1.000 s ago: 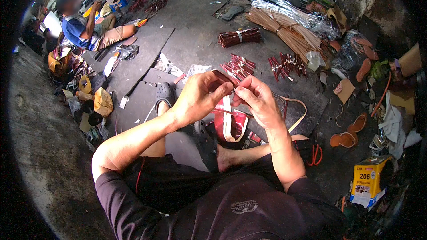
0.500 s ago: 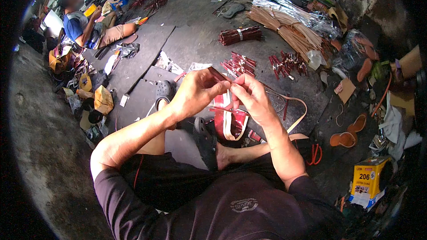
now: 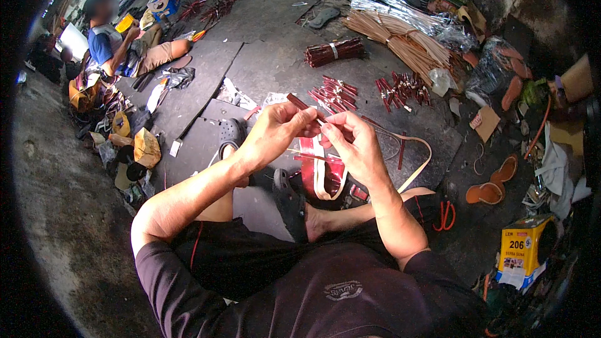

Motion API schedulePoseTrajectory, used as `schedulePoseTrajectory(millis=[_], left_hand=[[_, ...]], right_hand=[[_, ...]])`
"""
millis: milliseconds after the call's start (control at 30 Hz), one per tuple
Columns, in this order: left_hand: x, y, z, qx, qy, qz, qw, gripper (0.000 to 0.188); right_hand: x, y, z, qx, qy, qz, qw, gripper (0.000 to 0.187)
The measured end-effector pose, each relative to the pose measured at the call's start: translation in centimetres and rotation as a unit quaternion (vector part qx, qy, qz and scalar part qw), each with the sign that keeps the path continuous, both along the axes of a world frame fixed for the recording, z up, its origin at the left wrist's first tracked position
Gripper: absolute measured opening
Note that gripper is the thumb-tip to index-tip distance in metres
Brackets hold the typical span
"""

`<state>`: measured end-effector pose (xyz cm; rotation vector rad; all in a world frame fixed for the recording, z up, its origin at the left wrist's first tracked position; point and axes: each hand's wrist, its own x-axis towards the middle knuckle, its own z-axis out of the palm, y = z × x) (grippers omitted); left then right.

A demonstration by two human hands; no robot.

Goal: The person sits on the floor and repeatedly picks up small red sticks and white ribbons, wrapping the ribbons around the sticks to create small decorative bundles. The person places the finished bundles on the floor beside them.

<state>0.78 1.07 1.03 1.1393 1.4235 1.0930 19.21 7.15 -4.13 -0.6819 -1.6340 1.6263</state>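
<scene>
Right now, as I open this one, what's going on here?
A person seated on the floor holds a thin dark red strip in both hands: the left hand grips it, and the right hand has its fingertips at the near end. Below them lies a glossy red piece. Farther out are a tied bundle of dark red strips and two loose piles of short red pieces. Another person sits at upper left.

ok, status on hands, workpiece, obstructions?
Left hand gripping dark red strip. Right hand at its near end, exact grip unclear. Shiny red piece below; nothing seen blocking.
</scene>
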Motion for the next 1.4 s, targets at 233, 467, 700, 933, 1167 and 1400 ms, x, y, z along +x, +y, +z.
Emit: schedulePoseTrajectory(millis=[233,467,700,933,1167,1400], left_hand=[[-0.5,0.1,-1.0,-0.034,-0.017,-0.008,0.999,0.041],[-0.2,0.0,0.0,-0.071,0.082,-0.070,0.992,0.041],[-2.6,0.1,-0.2,-0.085,0.116,-0.091,0.985,0.053],[-2.7,0.0,-1.4,-0.096,0.158,-0.151,0.971,0.042],[-3.8,0.0,-1.8,-0.101,0.201,-0.169,0.960,0.041],[-3.9,-0.2,-2.3,-0.135,0.197,-0.187,0.953,0.038]], right_hand=[[0.2,0.1,0.2,-0.003,0.008,0.002,1.000,0.018],[1.3,1.7,-1.0,0.011,-0.058,0.036,0.998,0.015],[6.3,9.3,-13.2,0.029,-0.167,-0.087,0.982,0.012],[6.8,8.6,-20.5,0.087,-0.289,-0.200,0.932,0.013],[5.5,9.6,-22.4,0.248,-0.375,-0.173,0.876,0.018],[-3.5,12.8,-24.6,0.275,-0.323,-0.131,0.896,0.020]])
